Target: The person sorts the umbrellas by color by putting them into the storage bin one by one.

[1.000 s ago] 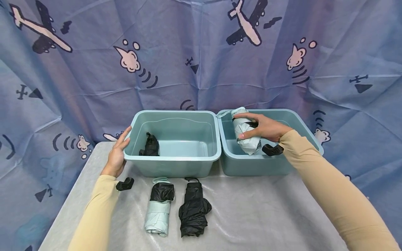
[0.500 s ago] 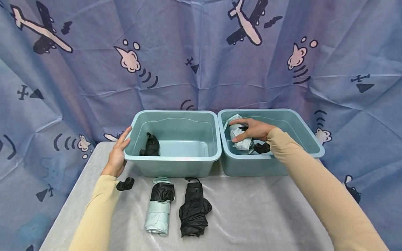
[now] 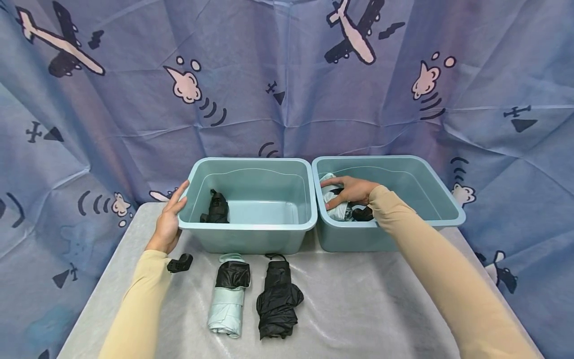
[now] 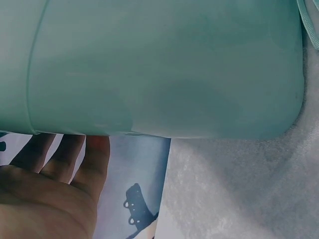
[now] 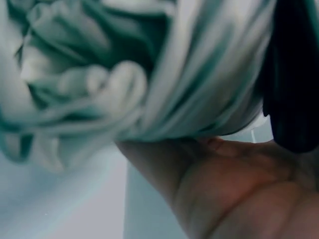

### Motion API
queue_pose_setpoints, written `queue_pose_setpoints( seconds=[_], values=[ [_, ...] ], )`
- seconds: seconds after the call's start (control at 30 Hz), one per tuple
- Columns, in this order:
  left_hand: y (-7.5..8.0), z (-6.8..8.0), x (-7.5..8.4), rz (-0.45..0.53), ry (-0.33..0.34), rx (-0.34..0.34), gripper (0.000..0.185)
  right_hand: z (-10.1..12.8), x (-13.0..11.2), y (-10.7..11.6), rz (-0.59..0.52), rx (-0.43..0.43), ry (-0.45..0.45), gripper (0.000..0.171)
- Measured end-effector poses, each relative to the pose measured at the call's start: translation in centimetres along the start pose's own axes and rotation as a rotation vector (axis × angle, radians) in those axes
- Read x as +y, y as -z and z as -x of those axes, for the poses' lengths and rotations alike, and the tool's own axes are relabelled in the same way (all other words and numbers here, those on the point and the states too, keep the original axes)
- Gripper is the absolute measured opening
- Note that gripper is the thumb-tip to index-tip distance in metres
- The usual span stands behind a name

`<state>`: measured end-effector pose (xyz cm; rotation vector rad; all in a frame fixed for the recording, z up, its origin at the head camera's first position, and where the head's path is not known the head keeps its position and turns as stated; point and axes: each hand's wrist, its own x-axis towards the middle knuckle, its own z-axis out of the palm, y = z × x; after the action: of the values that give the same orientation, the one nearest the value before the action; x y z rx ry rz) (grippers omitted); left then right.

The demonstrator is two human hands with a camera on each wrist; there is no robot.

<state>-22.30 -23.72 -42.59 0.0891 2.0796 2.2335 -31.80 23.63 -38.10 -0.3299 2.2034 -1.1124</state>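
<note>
Grey-covered table (image 3: 381, 299) under everything, with two teal bins side by side at the far side: the left bin (image 3: 246, 240) and the right bin (image 3: 354, 240). On the near side of the left bin lie a black folded umbrella (image 3: 279, 304) and, just left of it, a pale-and-black one (image 3: 226, 309).

The one that matters is the pale umbrella (image 5: 164, 89) in the left end of the right bin. Can't tell if it's touching the floor. I'd guess light, with soft, maybe slick cloth over a stiff core. One end is all bunched folds, so it'd probably squish and slide there. Hard to break, I reckon. Best hold: round the middle, by the dark patch (image 3: 337, 191).

The right hand (image 3: 354, 191) has it about there, thumb and fingers spread across the roll. The left hand (image 3: 167, 225) has fairly straight fingers against the left bin's left side, no umbrella in it.

Smallest: the black loop (image 3: 275, 257), too floppy for steering imo.
</note>
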Motion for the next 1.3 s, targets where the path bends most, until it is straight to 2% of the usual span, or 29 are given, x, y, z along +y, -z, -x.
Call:
queue_pose_setpoints(
  seconds=[0.47,0.7,0.9,1.13,1.3],
  values=[
    [-0.1,-0.1,0.1,-0.003,0.006,0.007,0.054,-0.6,0.6,0.4,0.01,-0.032,-0.095,0.089],
    [-0.2,0.0,0.1,0.001,0.007,0.007,0.054,-0.8,1.0,0.0,-0.05,-0.039,-0.082,0.091],
    [-0.2,0.1,0.1,-0.001,0.006,0.014,0.054,-1.1,1.2,-0.1,-0.045,-0.042,-0.094,0.092],
    [-0.2,0.1,0.1,0.0,0.007,0.017,0.054,-1.2,1.3,-0.4,-0.163,-0.07,-0.149,0.093],
    [-0.2,0.1,0.0,0.0,0.003,0.021,0.055,-1.1,1.1,-0.4,-0.191,-0.094,-0.166,0.091]
  ],
)
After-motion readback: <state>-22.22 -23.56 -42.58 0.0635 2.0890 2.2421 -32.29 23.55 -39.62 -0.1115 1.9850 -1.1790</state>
